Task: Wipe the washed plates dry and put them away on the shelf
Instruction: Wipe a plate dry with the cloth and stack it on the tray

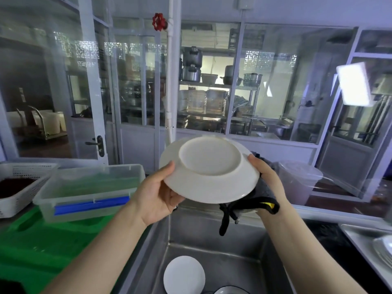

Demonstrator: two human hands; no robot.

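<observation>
The left hand [157, 194] is gripping the near-left rim of a white plate [210, 168], thumb curled over the rim onto the underside, the remaining fingers hidden behind the plate. The plate is being held in the air between both hands, tilted with its underside and foot ring facing the camera. The right hand [266, 177] is holding the plate's right edge, thumb lying on the rim, and is pressing a dark grey cloth [250, 204] with black trim against the plate's hidden face; how the fingers lie behind the plate cannot be told. A black loop of the cloth is hanging down below the right hand. Directly beneath both hands a steel sink [214, 249] is standing open, with a second white plate [184, 275] lying flat in its basin, below and between the wrists, and the rim of a further dish [231, 290] showing at the frame's bottom edge. Left of the left hand a clear lidded box [89, 187] with a blue clasp is sitting on a green tray [42, 247], and a white perforated basket [23, 183] is standing further left. Beyond the right hand a translucent bucket [299, 181] is resting by the glass partition [275, 81]. Low to the right of the right forearm, stacked plates [384, 249] are lying in a metal tray
</observation>
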